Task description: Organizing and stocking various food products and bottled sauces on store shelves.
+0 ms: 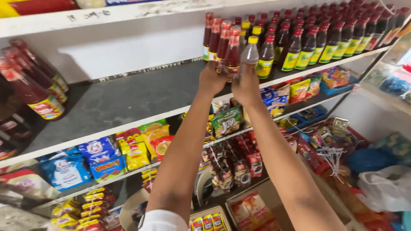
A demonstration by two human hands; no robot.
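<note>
Left hand (210, 79): upper centre, gripping red-capped sauce bottle (232, 53) at its base.
Right hand (245, 83): just beside, gripping yellow-capped bottle (250, 53).
Bottles: upright on grey shelf (128, 100), touching bottle row (325, 38).

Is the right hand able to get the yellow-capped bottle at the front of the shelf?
Probably yes. The right hand is already at the base of the yellow-capped bottle, which stands at the shelf front with nothing before it.

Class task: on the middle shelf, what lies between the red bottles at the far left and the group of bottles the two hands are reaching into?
Head view: between the left bottles and the bottle group lies only bare grey shelf.
</note>
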